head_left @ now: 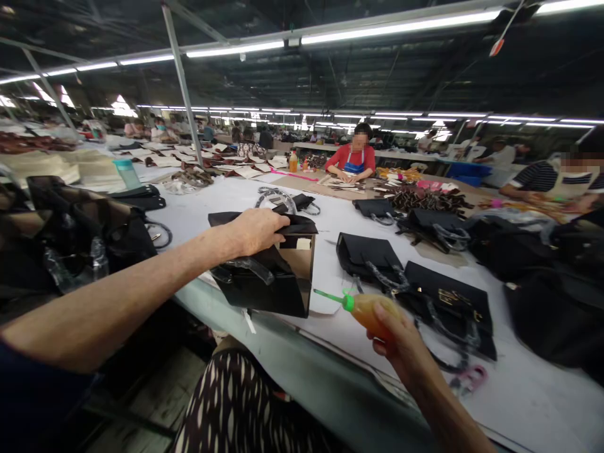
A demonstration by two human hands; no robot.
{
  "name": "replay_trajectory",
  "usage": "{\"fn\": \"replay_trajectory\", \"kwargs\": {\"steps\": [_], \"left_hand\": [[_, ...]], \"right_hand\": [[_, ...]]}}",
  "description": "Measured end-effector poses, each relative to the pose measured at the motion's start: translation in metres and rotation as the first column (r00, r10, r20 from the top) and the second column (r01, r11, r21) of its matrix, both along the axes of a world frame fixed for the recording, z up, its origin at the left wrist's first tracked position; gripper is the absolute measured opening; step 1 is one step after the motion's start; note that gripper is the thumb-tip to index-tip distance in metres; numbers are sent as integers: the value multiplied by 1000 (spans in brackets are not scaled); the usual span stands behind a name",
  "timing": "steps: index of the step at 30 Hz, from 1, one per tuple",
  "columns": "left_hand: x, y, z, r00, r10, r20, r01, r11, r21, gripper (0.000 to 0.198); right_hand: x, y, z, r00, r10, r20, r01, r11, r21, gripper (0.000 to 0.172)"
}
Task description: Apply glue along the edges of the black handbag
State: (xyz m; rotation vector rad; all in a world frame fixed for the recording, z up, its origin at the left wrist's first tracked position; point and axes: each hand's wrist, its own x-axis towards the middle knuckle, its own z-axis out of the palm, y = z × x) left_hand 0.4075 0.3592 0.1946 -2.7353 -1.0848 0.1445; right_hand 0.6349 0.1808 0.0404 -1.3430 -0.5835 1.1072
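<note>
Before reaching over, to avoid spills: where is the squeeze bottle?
The bottle is right of centre in the head view, in the right hand, nozzle toward the open black bag.

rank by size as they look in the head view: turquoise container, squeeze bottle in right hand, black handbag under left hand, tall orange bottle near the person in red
1. Black handbag
2. Squeeze bottle
3. Turquoise container
4. Tall orange bottle
The last two stand farther off, so their true sizes are unsure.
</note>
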Motion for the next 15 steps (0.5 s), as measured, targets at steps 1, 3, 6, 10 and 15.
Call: {"fn": "replay_trajectory", "kwargs": {"steps": [1,3,6,10,15], "left_hand": [[5,-1,-3,1000,-2,-1,2,1000,3,29],[14,-7,-10,1000,0,-13,0,1000,2,27],[24,-18,-16,999,-2,-49,2,1000,-7,24],[31,-28,-19,991,-60,-117,56,998,-42,21],[33,-33,-29,979,-126,-159,117,991,-62,17]], "right_hand": [[3,3,-2,1000,-10,6,10,1000,0,48],[8,7,-6,999,-24,25,24,1000,-6,49],[13,9,-12,998,-16,68,18,999,-26,48],[14,10,-19,987,-5,159,13,999,-49,45],[13,16,-22,953,6,301,1,1000,-22,43]]}}
